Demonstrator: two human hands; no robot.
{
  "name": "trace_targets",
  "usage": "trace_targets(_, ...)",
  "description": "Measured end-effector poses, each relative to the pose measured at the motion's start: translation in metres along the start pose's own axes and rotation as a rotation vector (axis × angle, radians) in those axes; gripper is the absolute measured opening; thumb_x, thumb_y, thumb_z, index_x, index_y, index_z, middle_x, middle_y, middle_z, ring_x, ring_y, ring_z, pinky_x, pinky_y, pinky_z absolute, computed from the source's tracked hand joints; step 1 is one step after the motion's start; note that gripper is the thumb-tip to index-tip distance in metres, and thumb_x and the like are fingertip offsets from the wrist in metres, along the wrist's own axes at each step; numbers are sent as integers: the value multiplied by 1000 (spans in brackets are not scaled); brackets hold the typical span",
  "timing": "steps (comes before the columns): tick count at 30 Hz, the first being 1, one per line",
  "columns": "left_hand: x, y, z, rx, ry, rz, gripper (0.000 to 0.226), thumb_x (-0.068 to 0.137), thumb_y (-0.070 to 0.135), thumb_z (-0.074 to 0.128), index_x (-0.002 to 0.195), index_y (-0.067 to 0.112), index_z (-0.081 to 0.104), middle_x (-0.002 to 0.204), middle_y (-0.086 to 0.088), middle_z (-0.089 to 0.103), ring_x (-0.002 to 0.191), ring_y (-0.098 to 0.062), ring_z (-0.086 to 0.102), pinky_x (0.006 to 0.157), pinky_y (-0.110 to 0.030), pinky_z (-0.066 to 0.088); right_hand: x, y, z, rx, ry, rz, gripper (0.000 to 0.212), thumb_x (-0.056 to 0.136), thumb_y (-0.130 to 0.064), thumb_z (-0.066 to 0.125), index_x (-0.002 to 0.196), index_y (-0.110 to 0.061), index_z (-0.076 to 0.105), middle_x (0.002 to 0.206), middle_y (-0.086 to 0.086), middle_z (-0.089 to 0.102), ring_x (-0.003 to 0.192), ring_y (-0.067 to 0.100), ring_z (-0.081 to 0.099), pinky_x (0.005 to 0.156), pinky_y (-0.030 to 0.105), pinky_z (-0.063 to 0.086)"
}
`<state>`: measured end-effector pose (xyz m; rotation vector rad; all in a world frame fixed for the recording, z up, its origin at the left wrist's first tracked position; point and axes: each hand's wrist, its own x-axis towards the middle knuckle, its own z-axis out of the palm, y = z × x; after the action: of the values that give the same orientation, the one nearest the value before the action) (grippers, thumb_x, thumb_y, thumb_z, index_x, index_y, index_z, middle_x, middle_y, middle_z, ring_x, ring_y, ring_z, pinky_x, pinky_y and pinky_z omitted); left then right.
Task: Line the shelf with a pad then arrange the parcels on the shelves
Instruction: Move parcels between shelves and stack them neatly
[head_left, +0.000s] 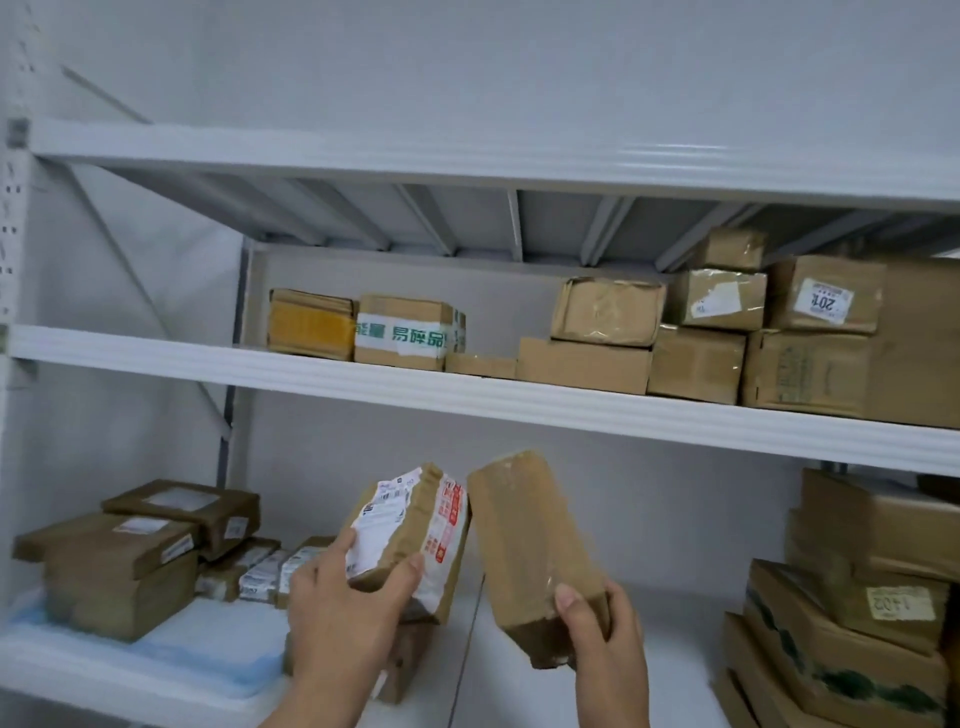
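White shelving (467, 400), pad (208, 654) laid, many parcels placed. Left hand (337, 608) grips labelled parcel (410, 535), right hand (602, 634) grips brown parcel (530, 540); both unshelved.

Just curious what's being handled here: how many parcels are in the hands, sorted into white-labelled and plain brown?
white-labelled parcel: 1, held in the left hand
plain brown parcel: 1, held in the right hand
Total: 2
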<state>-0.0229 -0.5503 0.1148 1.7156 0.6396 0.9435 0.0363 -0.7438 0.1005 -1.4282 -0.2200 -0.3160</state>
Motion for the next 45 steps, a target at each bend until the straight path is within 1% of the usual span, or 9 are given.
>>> trace_targets(2, 8, 2, -24, -32, 20, 50, 83, 73, 49, 80, 143, 19, 49, 144, -13, 39, 135, -29, 35, 114, -46, 31, -12, -9, 18, 72, 0, -6, 86, 37, -75, 73, 112, -36, 59, 125, 3, 55, 109, 27, 59, 86, 49, 56)
trace_targets(8, 25, 20, -83, -120, 101, 157, 82, 77, 49, 76, 146, 21, 42, 146, -9, 35, 138, -26, 29, 114, -48, 29, -39, -46, 70, 121, -81, -148, 72, 49, -70, 64, 110, -32, 54, 116, 2, 60, 105, 23, 60, 88, 49, 56)
trace_targets(12, 46, 36, -117, -161, 179, 244, 81, 76, 49, 78, 144, 23, 41, 147, -6, 31, 139, -26, 28, 114, -48, 29, -46, -81, 106, 68, -117, -276, 69, 54, -71, 64, 113, -37, 51, 118, -2, 54, 107, 17, 58, 78, 34, 58)
trace_targets(16, 77, 59, -143, -163, 253, 350, 84, 73, 48, 80, 142, 21, 40, 144, -6, 32, 135, -25, 31, 110, -45, 34, -39, -118, 135, -61, -80, -487, 73, 57, -70, 64, 120, -37, 48, 121, -12, 47, 119, 18, 48, 93, 43, 53)
trace_targets(20, 114, 88, -161, -128, 333, 472, 79, 71, 49, 82, 135, 19, 46, 145, -6, 30, 137, -24, 29, 111, -33, 29, -18, -160, 159, -210, -26, -700, 78, 58, -70, 59, 126, -34, 46, 125, -15, 40, 121, 11, 37, 89, 17, 39)
trace_targets(22, 131, 107, -167, -123, 356, 517, 77, 70, 49, 83, 131, 20, 48, 146, -4, 27, 138, -22, 27, 108, -26, 26, -4, -181, 169, -270, 3, -768, 81, 59, -71, 58, 128, -30, 47, 125, -14, 39, 121, 13, 36, 84, 13, 33)
trace_targets(26, 164, 143, -168, -31, 424, 626, 77, 66, 55, 82, 127, 19, 50, 145, -5, 27, 139, -22, 24, 113, -28, 25, 31, -220, 188, -408, 49, -801, 81, 63, -73, 57, 131, -30, 47, 126, -11, 38, 122, 21, 33, 94, 34, 39)
trace_targets(32, 203, 175, -157, 138, 493, 689, 76, 67, 62, 77, 125, 19, 53, 139, -5, 32, 129, -27, 32, 110, -35, 30, 85, -251, 212, -616, 39, -750, 71, 69, -76, 54, 126, -34, 51, 128, -5, 42, 119, 25, 36, 95, 49, 44)
trace_targets(45, 294, 212, -109, 356, 374, 773, 80, 73, 74, 63, 133, 22, 54, 138, -5, 41, 126, -32, 39, 102, -40, 38, 149, -269, 272, -818, 177, -685, 75, 70, -81, 46, 124, -29, 52, 131, 2, 44, 118, 35, 40, 93, 49, 43)
